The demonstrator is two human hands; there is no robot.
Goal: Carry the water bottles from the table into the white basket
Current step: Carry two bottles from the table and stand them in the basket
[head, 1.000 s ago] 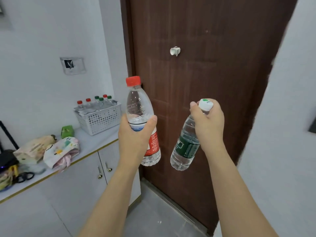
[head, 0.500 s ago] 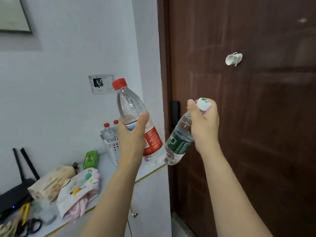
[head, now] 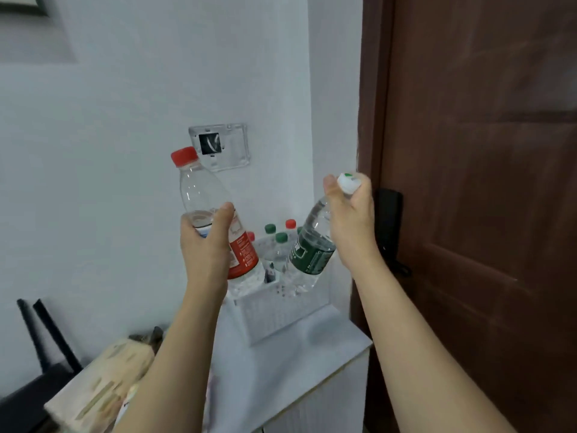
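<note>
My left hand (head: 206, 248) grips a clear water bottle with a red cap and red label (head: 199, 189) around its middle, tilted slightly left. My right hand (head: 352, 220) holds a green-labelled bottle (head: 310, 254) by its white cap, and the bottle hangs slanted down to the left. Both bottles are held in the air just above and in front of the white basket (head: 281, 310), which stands on the cabinet top against the wall. Several bottles with green and red caps (head: 281, 237) stand inside it.
The white cabinet top (head: 296, 364) ends at a dark brown door (head: 484, 214) with a black handle (head: 388, 220) on the right. A beige bag (head: 103, 385) and a black router with antennas (head: 34, 354) lie at lower left. A switch plate (head: 218, 145) is on the wall.
The view has closed in on the basket and swung left. Both hands with their bottles now hover right over the basket, which was farther off before.
</note>
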